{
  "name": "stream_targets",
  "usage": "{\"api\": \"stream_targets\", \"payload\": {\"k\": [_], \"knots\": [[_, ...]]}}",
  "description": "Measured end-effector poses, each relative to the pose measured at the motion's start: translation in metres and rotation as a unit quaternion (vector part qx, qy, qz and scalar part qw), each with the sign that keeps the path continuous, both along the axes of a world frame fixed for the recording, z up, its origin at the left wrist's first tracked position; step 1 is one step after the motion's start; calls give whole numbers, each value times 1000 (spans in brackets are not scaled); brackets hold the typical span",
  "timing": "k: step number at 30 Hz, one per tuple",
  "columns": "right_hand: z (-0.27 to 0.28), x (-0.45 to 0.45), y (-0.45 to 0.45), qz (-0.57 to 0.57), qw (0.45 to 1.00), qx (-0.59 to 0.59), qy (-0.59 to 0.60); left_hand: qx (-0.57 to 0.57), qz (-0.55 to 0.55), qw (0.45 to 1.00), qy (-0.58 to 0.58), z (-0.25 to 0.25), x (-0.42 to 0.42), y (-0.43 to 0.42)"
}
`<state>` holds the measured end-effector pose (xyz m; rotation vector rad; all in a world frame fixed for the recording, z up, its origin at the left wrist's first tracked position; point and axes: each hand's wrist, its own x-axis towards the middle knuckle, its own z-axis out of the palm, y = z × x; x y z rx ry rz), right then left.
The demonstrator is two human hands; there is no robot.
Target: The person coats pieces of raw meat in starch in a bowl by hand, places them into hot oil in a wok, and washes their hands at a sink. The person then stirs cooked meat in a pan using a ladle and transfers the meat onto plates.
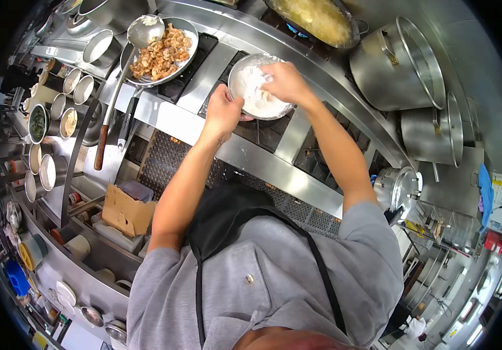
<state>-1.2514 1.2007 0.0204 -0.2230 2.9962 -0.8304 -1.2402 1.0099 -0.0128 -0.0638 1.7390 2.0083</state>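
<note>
A metal bowl [233,77] of white flour-like powder [253,86] is above the stove burners in front of me. My left hand [225,113] grips its near left rim, with the thumb on top and fingers underneath. My right hand [286,83] reaches in from the far right side. Its fingers are bent down into the powder, and the tips are partly hidden, so I cannot make out what is between them. To the left, a frying pan [190,38] holds browned, fried pieces [160,56]. A long-handled ladle [145,31] rests across that pan.
Yellow bubbling oil or food fills a wok [312,22] over a blue flame at the back. Large stockpots [397,67] stand at the right. Several metal containers [69,123] line the left side. A cardboard box [126,211] sits below the counter.
</note>
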Motion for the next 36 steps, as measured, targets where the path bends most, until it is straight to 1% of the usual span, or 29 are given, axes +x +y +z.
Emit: {"api": "stream_targets", "payload": {"k": [3,5,7,8,9,10,12,14,15,16,17,18,19,20,21,22,23,24,25,27,28,29,30,31,32,33,34,35,36], "knots": [[13,-3,21,30,999,37,15,16,-6,1000,0,8,-1,14],[29,-10,36,5,996,38,79,36,-5,999,-1,14,-10,31],[46,-17,50,-44,996,-40,70,48,5,999,-15,18,-17,44],[63,-23,57,-79,994,-68,26,39,3,999,0,21,-25,53],[61,-36,76,-68,987,-125,73,29,3,999,13,23,-33,61],[90,-35,73,-122,984,-61,113,31,-4,999,7,27,-41,68],[89,-86,142,-119,970,-142,156,41,23,999,24,34,-54,82],[89,-107,170,-173,963,15,205,42,46,997,36,30,-57,79],[84,-117,184,-206,961,94,160,37,64,997,32,28,-55,75],[63,-127,200,-202,952,156,168,34,57,997,47,27,-50,69],[42,-139,221,-180,963,179,91,25,71,995,60,25,-42,53],[11,-150,234,-184,957,203,96,-69,81,991,82,23,-30,34],[-9,-161,252,-146,971,186,32,-170,86,978,91,22,-13,10],[-41,-169,275,-148,981,115,50,-107,95,988,51,12,1,-12],[-53,-179,298,-123,965,224,60,-33,97,994,27,1,14,-30],[-38,-172,283,-211,940,269,4,-67,105,992,11,0,32,-54],[-36,-169,289,-228,934,268,63,-99,111,989,-8,-3,49,-76],[-23,-156,281,-160,947,251,121,-97,127,987,-36,-18,68,-98],[-6,-135,244,-176,941,235,167,-50,174,982,-61,-45,86,-113],[15,-108,170,-146,930,251,226,-12,243,967,-73,-60,117,-137],[16,-92,135,-66,951,168,253,-67,244,966,-62,-73,132,-150],[-4,-91,108,-13,947,87,308,-121,242,961,-61,-82,150,-163],[-10,-76,70,-19,986,17,167,-104,283,950,-79,-80,170,-178],[-12,-56,21,42,988,8,150,-80,312,942,-93,-79,191,-192],[-18,-42,-19,150,978,15,146,-51,353,927,-113,-79,216,-208],[-20,-21,-66,203,974,-56,87,5,410,907,-91,-91,242,-224],[-24,-2,-111,228,970,-85,15,4,460,884,-90,-87,271,-240],[-12,23,-162,285,955,-89,-1,-1,494,864,-96,-89,301,-260],[-28,29,-195,301,941,-144,-46,8,539,836,-100,-83,332,-278]]}}
